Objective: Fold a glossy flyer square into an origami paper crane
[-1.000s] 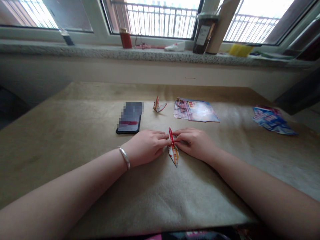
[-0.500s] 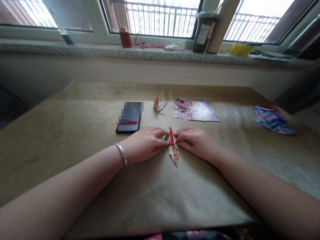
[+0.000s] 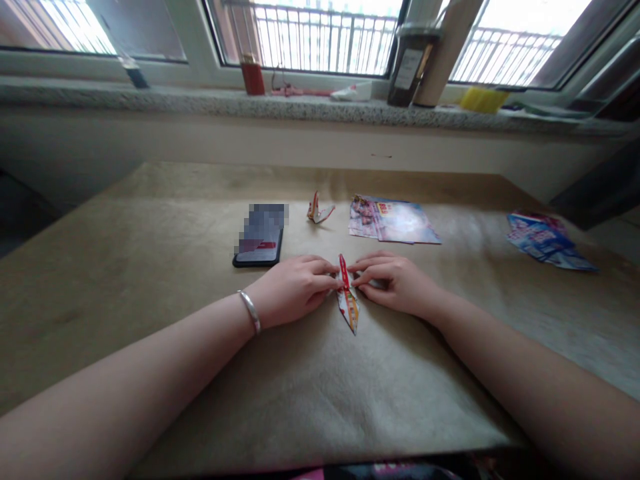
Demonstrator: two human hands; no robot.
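A narrow folded paper piece (image 3: 349, 309), pointed at both ends and printed red, white and orange, lies on the table before me. My left hand (image 3: 299, 288) grips its left edge with thumb and fingertips. From the other side, the fingertips of my right hand (image 3: 394, 283) hold its right edge, fingers bent together. Farther back stands a small folded paper figure (image 3: 316, 212) with an upright red-edged point and a white wing. The undersides of my fingers are hidden.
A phone (image 3: 260, 241) lies left of the paper figure. Behind my right hand is a stack of printed sheets (image 3: 407, 223), and blue printed packets (image 3: 545, 241) lie at the far right. A stone windowsill (image 3: 310, 108) holds a red container (image 3: 253, 77) and a dark jar (image 3: 406, 70).
Both hands keep their hold on the folded paper. My right hand has shifted very slightly; otherwise the view has only drifted a little.
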